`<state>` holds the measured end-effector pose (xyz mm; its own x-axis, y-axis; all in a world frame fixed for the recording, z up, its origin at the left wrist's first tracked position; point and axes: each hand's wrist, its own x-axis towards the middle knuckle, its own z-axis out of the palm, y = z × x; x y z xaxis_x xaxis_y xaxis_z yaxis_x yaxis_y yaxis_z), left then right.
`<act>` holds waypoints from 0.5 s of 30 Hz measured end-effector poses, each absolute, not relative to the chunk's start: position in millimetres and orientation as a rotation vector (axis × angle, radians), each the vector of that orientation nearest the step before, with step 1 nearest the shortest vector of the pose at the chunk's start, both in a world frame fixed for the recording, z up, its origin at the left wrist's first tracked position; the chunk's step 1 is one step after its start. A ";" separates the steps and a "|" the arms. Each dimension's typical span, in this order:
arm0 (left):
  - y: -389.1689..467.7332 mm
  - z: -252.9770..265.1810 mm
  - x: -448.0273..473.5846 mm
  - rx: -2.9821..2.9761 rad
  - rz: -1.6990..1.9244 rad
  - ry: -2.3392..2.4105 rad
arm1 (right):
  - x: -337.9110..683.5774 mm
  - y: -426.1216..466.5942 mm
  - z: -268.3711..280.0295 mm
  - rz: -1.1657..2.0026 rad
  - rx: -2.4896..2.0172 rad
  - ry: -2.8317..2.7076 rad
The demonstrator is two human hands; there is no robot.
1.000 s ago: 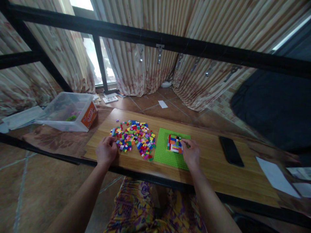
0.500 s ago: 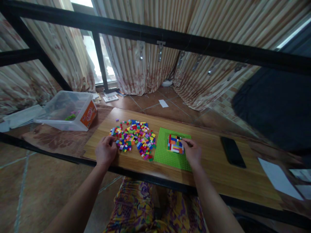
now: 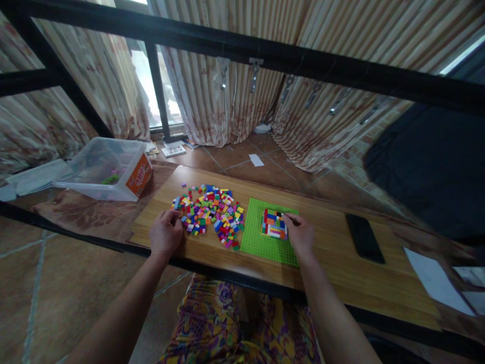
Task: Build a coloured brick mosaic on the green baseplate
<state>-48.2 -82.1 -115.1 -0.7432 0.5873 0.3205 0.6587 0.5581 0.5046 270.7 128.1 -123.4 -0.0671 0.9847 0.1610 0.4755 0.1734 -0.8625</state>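
Note:
A bright green studded baseplate [image 3: 252, 237] lies on the wooden board, bearing a flat, roughly square build of multicoloured toy bricks [image 3: 274, 224]. My right hand [image 3: 301, 235] reaches over the plate's right side, fingertips pinched together at the build's upper right edge. Whatever small piece they may hold is hidden. To the left of the plate spreads a loose heap of small toy bricks [image 3: 212, 208] in many colours. My left hand [image 3: 165, 232] rests on the board at the heap's left edge, fingers curled closed. I cannot see what, if anything, is inside it.
A black phone [image 3: 364, 238] lies right of the plate, with white paper [image 3: 435, 280] beyond it. A clear plastic box [image 3: 94, 189] with an orange label stands at the left, a few green and pink pieces inside. A dark metal bar [image 3: 242, 44] crosses above the far side.
The view has shifted slightly. My right fingers remain at the build's upper right edge, with only a slight change in their pose. My left hand stays by the heap.

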 end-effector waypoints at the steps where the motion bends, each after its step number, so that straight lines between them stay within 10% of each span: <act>1: -82.1 -115.0 -48.2 -1.067 -0.939 -2.672 | 270.4 127.7 -121.4 0.821 -1.407 -1.671; 15: -81.4 -115.0 -48.9 -1.066 -0.905 -2.690 | 268.8 125.2 -110.6 0.863 -1.382 -1.726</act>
<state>-48.9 -81.4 -115.0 -0.7476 0.5890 0.3068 0.6546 0.5758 0.4898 268.8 125.2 -110.6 -0.1370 0.9805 0.1410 0.4752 0.1900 -0.8591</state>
